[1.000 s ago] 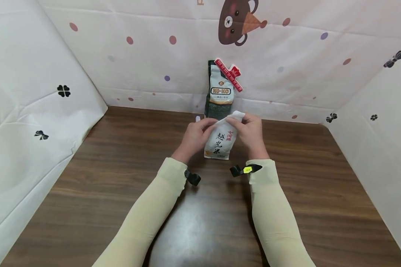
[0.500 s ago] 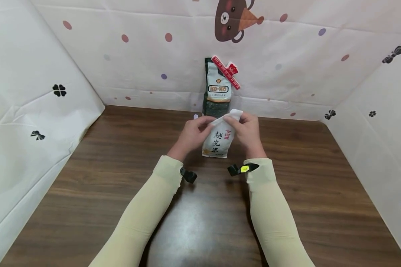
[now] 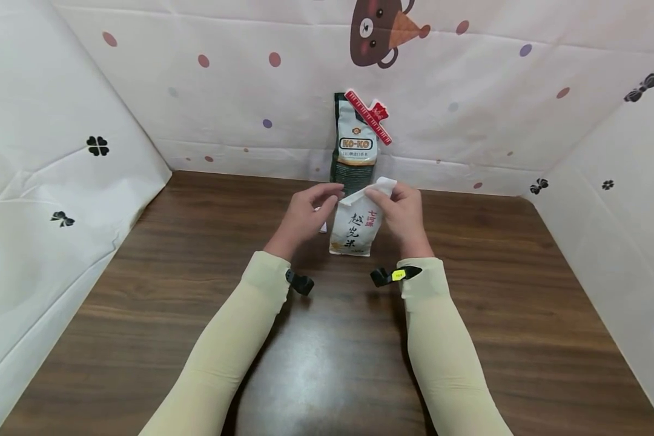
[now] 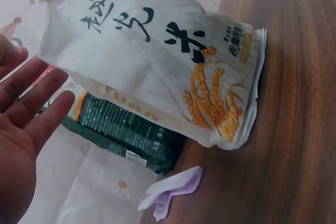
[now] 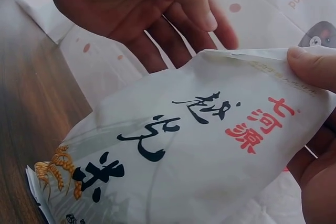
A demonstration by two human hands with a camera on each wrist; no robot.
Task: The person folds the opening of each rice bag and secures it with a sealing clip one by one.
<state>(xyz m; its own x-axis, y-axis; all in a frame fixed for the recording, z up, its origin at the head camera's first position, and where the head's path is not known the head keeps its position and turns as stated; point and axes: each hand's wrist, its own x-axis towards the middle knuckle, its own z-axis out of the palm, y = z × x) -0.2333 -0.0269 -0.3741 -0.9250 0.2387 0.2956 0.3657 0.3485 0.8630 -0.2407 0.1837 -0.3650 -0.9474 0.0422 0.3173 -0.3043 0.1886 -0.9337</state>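
Note:
A white rice bag (image 3: 356, 227) printed with black and red characters and orange grain ears stands on the table, its top edge folded over. My right hand (image 3: 406, 215) pinches the folded top at its right corner, thumb in front. Just left of the bag is my left hand (image 3: 304, 217), apart from it, with fingers loosely extended and nothing held. A pale purple sealing clip (image 4: 173, 190) lies on the table beside the bag, partly hidden by the left hand in the head view.
Behind the white bag, a green KO-KO rice bag (image 3: 356, 160) leans against the patterned backdrop (image 3: 223, 103). A red sealing clip (image 3: 369, 116) sits slanted across its top corner. The dark wooden table (image 3: 327, 363) is bounded by cloth on the left, back and right.
My left hand has let go of the bag's folded top and moved slightly left. The right hand keeps its pinch on the fold, and the bag stays in place.

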